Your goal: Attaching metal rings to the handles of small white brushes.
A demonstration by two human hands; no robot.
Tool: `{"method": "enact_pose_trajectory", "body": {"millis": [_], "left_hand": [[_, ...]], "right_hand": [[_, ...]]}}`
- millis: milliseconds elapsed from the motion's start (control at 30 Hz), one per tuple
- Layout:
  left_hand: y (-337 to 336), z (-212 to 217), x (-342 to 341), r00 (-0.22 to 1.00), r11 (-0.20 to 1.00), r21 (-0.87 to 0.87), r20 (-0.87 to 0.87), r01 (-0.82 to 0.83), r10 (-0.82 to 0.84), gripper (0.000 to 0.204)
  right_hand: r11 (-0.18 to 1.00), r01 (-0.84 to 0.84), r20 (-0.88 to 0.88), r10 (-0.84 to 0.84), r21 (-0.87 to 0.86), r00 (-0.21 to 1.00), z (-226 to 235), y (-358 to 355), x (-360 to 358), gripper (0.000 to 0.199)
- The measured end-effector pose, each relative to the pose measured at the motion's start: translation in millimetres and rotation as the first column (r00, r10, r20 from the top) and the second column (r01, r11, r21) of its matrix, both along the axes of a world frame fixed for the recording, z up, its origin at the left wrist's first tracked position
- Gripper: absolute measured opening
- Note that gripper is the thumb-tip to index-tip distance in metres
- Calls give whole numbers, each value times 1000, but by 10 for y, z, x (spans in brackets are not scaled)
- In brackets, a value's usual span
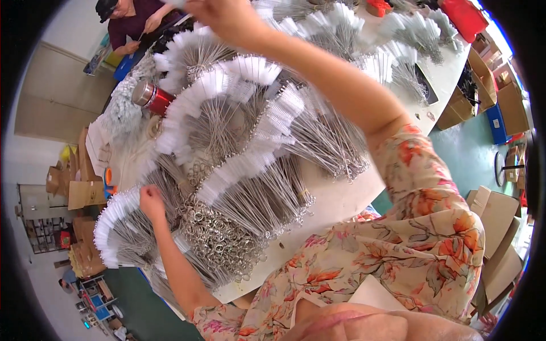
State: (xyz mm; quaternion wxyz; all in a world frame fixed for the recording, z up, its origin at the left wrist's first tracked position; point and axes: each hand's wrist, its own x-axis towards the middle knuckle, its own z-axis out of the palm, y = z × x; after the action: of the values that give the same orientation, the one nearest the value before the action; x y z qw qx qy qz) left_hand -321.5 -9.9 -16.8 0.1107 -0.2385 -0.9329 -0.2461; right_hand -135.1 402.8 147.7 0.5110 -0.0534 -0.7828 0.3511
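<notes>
Your left hand (151, 201) has curled fingers, over the near-left fan of white-ended steel wires (129, 234); whether it pinches one cannot be told. Your right hand (219, 17) reaches over the table's far side, its fingertips near the top edge, grip unclear. Between them lie more wire bundles (250, 196) and a heap of metal rings (219, 238). Best carry that forearm high, as sleeves could snag the wires.
</notes>
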Motion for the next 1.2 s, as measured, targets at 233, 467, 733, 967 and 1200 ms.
{"method": "enact_pose_trajectory", "body": {"millis": [233, 467, 733, 967, 1200], "left_hand": [[435, 771, 661, 998, 628, 776, 26, -53, 52, 15], [472, 766, 1592, 836, 480, 835, 450, -269, -314, 22], [245, 596, 2075, 830, 353, 878, 441, -322, -341, 27], [-97, 318, 2384, 752, 398, 833, 532, -384, -389, 30], [-457, 3, 2550, 694, 319, 819, 574, -477, -434, 30]], "right_hand": [[961, 144, 781, -277, 237, 559, -1172, 956, 472, 24], [941, 216, 781, -338, 262, 526, -1272, 932, 405, 20], [940, 328, 568, -319, 90, 759, -888, 1078, 381, 24], [-47, -32, -18, -795, 998, 606, -1139, 3250, 1130, 22], [875, 370, 789, -455, 311, 412, -1497, 2454, 1196, 31]]}}
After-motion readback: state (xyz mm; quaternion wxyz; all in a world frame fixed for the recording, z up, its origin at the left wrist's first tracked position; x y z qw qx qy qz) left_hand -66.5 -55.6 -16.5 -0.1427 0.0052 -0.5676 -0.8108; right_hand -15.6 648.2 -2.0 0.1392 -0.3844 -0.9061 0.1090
